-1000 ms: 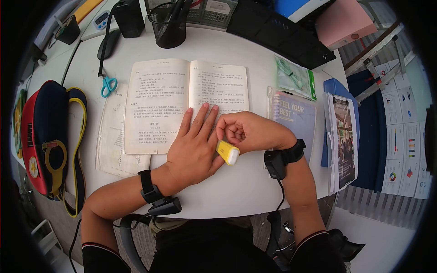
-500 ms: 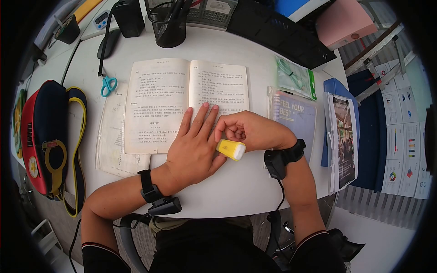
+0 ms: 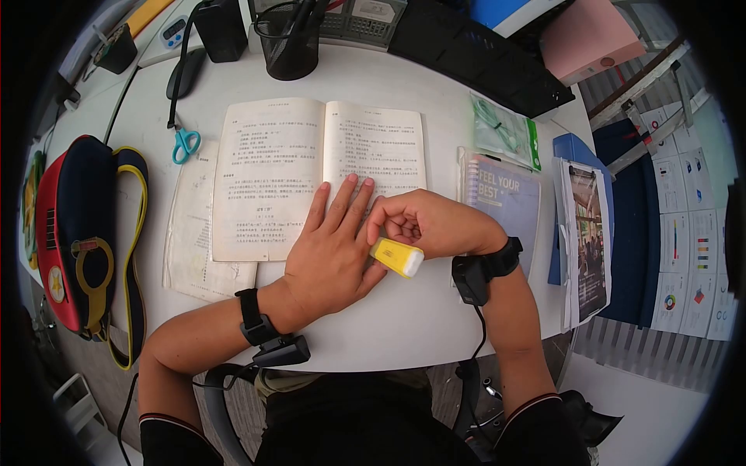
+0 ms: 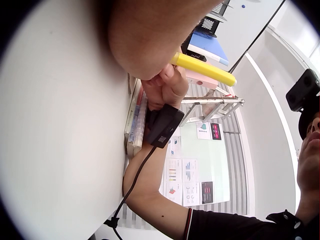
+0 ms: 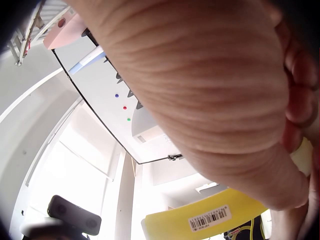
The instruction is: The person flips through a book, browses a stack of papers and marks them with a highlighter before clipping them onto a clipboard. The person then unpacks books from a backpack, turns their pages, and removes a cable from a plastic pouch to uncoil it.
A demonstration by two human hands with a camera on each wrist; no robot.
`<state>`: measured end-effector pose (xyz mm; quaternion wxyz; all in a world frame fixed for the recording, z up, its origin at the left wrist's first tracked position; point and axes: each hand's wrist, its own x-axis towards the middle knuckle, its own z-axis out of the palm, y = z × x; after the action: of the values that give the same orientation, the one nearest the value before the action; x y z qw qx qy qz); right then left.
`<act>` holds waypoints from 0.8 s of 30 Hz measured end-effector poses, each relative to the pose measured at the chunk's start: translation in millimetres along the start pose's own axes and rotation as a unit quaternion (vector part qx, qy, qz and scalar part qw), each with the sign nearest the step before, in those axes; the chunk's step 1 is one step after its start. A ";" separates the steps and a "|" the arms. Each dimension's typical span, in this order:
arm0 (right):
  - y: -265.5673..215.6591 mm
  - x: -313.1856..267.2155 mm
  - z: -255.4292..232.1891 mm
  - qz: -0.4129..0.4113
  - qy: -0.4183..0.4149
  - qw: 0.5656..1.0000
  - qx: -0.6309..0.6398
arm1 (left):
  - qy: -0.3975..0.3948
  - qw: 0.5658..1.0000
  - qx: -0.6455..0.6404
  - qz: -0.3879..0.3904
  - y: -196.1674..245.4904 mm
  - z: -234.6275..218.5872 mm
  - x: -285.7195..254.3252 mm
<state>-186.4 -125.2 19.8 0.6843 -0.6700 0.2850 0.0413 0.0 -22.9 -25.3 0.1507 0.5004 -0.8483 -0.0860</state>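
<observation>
An open book (image 3: 268, 167) with printed text lies on the white desk. My left hand (image 3: 328, 252) rests palm down over its lower middle, fingers straight and spread across the right page. My right hand (image 3: 435, 221) is beside it with fingers curled, pinching a yellow highlighter (image 3: 398, 257). The highlighter slants up from the page, its pale back end toward the camera; a barcode label (image 5: 209, 219) shows on its body in the right wrist view. Its tip is hidden behind the hands in the head view.
Under the book's left side sits another worn book (image 3: 190, 233). A red and navy bag (image 3: 81, 241) and blue-handled scissors (image 3: 185, 146) are at left. A mesh pen holder (image 3: 289, 46) stands behind. At right are a spiral notebook (image 3: 505, 202), a plastic pouch (image 3: 503, 132) and a clipboard (image 3: 584, 233).
The highlighter's back end has swung to the right and slightly up in the head view as my right fingers shifted a little. My left hand and the book have stayed in place.
</observation>
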 end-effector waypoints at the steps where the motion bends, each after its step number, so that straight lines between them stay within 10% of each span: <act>1: -0.3 -0.1 0.2 0.000 0.000 1.000 0.000 | 0.000 1.000 0.002 0.001 -0.1 -0.1 0.0; 10: 6.8 0.6 0.1 -0.114 0.014 0.993 -0.036 | 0.002 1.000 0.013 -0.003 0.7 -0.2 0.1; 15: -14.8 -7.5 3.8 0.045 0.033 0.998 0.022 | 0.011 1.000 0.007 -0.005 2.3 -2.7 1.0; 24: -4.7 -4.6 0.8 0.023 0.018 0.999 0.031 | 0.026 1.000 0.014 -0.007 2.8 -1.7 1.6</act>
<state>-187.9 -123.5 26.0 0.6982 -0.6423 0.3142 0.0359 -2.4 -22.9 -22.6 0.1651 0.5101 -0.8418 -0.0619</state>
